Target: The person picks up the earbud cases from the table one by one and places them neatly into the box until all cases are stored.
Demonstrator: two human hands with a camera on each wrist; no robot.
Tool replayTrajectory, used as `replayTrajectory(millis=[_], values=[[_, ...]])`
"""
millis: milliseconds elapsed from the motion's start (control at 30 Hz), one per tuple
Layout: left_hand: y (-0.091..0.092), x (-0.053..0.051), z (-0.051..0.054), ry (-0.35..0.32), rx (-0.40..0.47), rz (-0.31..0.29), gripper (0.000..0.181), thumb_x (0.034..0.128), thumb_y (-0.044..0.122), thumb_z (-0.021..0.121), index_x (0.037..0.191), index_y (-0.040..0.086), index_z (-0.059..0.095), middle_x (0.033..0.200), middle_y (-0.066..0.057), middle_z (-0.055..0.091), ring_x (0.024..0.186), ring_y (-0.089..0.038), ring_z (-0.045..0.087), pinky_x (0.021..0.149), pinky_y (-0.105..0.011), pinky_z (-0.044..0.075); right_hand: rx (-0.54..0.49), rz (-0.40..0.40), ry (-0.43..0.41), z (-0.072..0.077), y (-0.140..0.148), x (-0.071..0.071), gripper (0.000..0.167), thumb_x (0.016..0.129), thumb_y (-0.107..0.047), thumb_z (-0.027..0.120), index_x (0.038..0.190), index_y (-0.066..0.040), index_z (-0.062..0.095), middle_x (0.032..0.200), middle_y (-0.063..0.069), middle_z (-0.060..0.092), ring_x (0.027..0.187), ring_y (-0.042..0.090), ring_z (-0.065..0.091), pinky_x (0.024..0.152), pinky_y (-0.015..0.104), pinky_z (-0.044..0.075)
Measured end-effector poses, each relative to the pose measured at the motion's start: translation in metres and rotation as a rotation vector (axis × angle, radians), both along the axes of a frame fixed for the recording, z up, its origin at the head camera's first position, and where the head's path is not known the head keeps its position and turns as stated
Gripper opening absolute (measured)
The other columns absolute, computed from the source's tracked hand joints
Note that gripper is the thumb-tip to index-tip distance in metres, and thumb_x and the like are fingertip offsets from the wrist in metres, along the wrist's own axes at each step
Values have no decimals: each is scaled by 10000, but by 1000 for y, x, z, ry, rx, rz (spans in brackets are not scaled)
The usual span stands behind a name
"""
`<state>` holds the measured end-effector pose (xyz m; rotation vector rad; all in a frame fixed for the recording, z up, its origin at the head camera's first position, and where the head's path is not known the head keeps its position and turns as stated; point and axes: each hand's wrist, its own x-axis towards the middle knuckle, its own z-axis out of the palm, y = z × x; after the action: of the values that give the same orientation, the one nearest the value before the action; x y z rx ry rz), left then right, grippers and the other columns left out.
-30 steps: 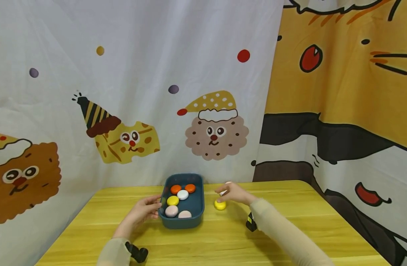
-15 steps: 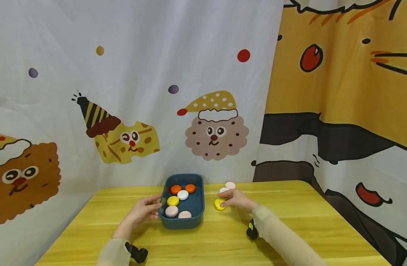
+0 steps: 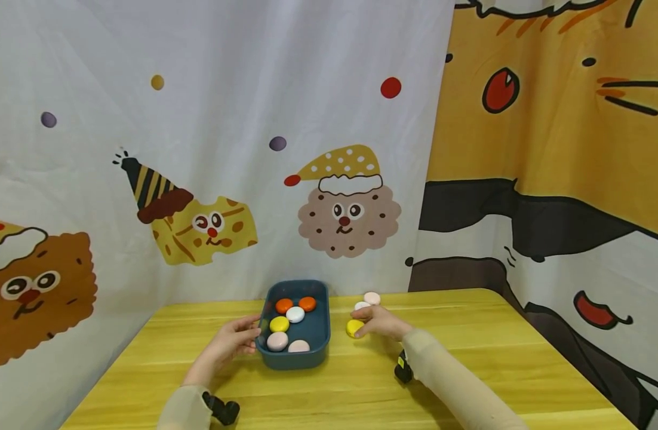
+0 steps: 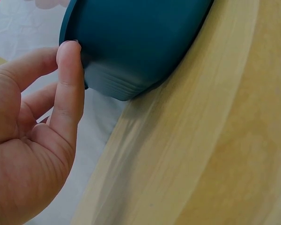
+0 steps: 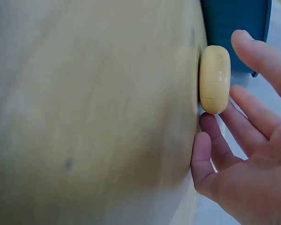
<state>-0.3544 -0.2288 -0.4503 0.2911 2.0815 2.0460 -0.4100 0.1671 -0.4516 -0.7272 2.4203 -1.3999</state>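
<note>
At the left side of a dark blue rectangular box (image 3: 294, 360), my left hand (image 3: 229, 343) holds its rim between thumb and bent fingers; the left wrist view shows the thumb (image 4: 69, 89) at the rim. Inside lie several glossy, flattened round pieces: orange (image 3: 307, 304), white (image 3: 295, 315), yellow (image 3: 279, 324) and pale pink (image 3: 277, 341). My right hand (image 3: 383, 323) is at another yellow round piece (image 5: 215, 79) on the table. Its fingers reach around the piece, while the thumb (image 5: 257, 54) stands apart from it. A thin seam line shows on this piece.
Just beyond the right hand lie a white round piece (image 3: 361, 306), partly covered by the hand, and a pale pink one (image 3: 372, 298). The wooden table (image 3: 329, 400) ends against a cartoon-printed curtain (image 3: 216, 119) at the back.
My right hand moved slightly right and down from over the white and yellow pieces to the yellow one's right side, uncovering the pale pink piece. Left hand and box stay put.
</note>
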Motion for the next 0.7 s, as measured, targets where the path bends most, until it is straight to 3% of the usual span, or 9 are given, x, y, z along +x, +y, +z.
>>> replayTrajectory(millis=[400,700], values=[[0,-2,-4,-8,13,16,587,973,43,565,1470,-104,289,1068,-123,513,633,-98,565,602,-229,555,137,-35,94,-5,-9,-6,608,693,28,829,1253,89,600,1261,210,597,1199,383,521,995,477,441],[0,-3,-4,-5,13,4,600,972,57,574,1471,-105,284,1057,-120,504,643,-110,563,608,-234,555,175,-49,104,-5,-9,-8,582,697,24,832,1241,54,626,1249,178,614,1174,347,548,976,448,461]])
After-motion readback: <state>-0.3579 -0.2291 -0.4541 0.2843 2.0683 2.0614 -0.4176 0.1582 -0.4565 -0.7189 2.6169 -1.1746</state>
